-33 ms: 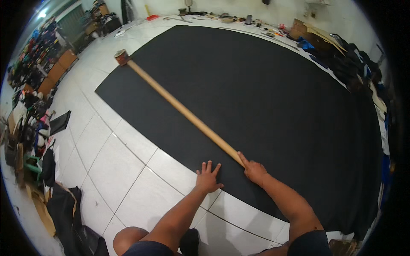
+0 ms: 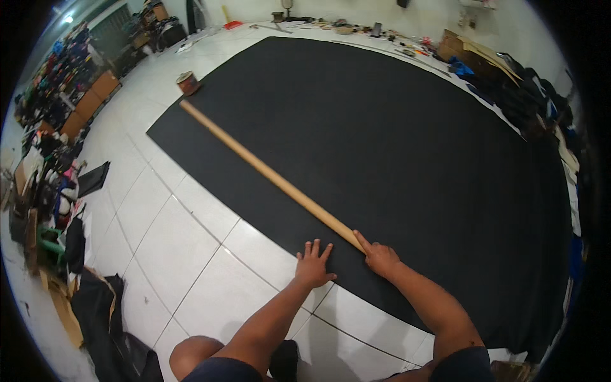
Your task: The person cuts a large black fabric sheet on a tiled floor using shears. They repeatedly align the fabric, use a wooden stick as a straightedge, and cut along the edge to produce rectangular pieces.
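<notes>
A large sheet of black cloth-like material (image 2: 407, 153) lies spread over the white tiled floor. Across its left part runs a long, smooth tan pole (image 2: 273, 175), slanting from far left to near middle. My right hand (image 2: 382, 258) is closed over the pole's near end, index finger stretched along it. Just left of that, my left hand (image 2: 314, 264) rests flat on the sheet's near edge with fingers spread. By the far corner stands a rusty tin can (image 2: 188, 83) at the sheet's edge, a small gap from the pole's far end.
White floor tiles (image 2: 184, 242) show along the sheet's left side. Piled clothes and cardboard boxes (image 2: 89, 108) line the left wall. Small tools and scraps (image 2: 375, 32) lie along the back wall. Dark bundled cloth (image 2: 515, 95) is heaped at the right.
The pole's far end has shifted toward me and left, from against the tin can to apart from it. Both hands keep nearly the same places; the view has moved slightly.
</notes>
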### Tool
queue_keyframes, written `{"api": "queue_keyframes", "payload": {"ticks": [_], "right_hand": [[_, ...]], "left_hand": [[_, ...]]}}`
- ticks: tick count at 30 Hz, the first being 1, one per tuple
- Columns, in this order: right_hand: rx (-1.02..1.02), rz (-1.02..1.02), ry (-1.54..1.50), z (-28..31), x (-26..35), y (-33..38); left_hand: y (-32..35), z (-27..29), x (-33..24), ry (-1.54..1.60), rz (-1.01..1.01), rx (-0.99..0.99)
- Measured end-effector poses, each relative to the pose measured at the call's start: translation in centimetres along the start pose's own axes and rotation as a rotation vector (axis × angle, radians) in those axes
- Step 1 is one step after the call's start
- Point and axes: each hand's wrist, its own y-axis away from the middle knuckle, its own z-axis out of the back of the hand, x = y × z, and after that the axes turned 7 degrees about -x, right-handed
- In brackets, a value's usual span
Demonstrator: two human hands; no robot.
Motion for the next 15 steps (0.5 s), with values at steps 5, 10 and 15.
{"api": "queue_keyframes", "payload": {"ticks": [5,10,15], "right_hand": [[0.046,0.197,0.053,0.6,3.6,2.3],[0.157,0.234,-0.1,2.3,6.1,5.5],[0.182,0.161,-0.419,3.7,1.7,12.1]], "left_hand": [[0.2,-0.8,1.1,0.035,-0.082,-0.137],[1.4,-1.5,2.4,0.07,-0.091,-0.338],[6.6,-3.5,-0.5,0.545,-0.028,-0.556]]}}
